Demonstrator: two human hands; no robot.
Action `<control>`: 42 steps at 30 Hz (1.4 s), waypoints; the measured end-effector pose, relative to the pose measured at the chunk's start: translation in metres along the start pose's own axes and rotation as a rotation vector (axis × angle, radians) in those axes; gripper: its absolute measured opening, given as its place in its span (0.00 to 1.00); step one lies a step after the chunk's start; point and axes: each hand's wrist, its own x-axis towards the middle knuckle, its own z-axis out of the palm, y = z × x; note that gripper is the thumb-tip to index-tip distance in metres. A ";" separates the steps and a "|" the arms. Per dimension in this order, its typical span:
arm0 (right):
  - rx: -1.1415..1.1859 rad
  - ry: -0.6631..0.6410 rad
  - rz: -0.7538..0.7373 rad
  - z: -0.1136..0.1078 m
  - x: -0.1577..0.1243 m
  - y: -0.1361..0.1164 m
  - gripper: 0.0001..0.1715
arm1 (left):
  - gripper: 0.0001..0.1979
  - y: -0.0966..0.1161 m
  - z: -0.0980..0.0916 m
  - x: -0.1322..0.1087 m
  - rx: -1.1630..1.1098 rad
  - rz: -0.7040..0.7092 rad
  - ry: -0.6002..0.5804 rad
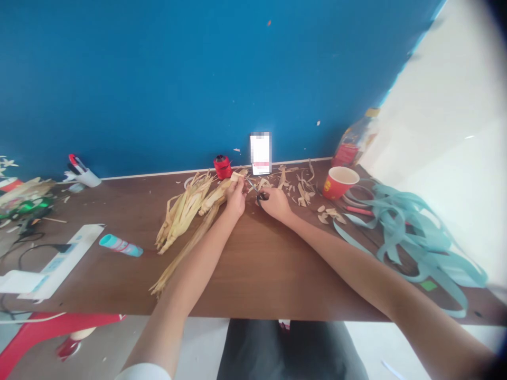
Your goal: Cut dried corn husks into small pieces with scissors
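Near the middle of the table, my left hand [236,198] pinches a small pale piece of dried husk [236,176]. Close to its right, my right hand [277,203] is closed around the dark handles of a pair of scissors [252,184]. The blades point up and left toward the husk piece; whether they touch it I cannot tell. Left of my left hand lie bundles of dried corn husks [184,214], and a long stringy strand [180,266] runs under my left forearm. Cut husk scraps [304,192] are scattered beyond and right of the scissors.
Against the blue wall lean a lit phone [260,153] and a red spool [222,167]. On the right are a red paper cup [339,182], a bottle [354,140] and tangled teal ribbon [412,227]. A blue tube [121,245] and power strip [63,261] lie left.
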 end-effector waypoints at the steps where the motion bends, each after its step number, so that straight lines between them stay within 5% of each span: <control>1: 0.003 0.003 0.000 0.000 0.000 0.000 0.09 | 0.11 0.000 0.001 -0.001 0.011 0.002 0.009; 20: 0.006 -0.002 -0.011 -0.001 0.000 -0.001 0.10 | 0.13 0.001 -0.003 0.002 -0.056 0.003 -0.072; 42: -0.054 -0.015 -0.011 0.002 0.001 0.004 0.13 | 0.14 0.001 0.003 -0.003 -0.009 0.027 0.025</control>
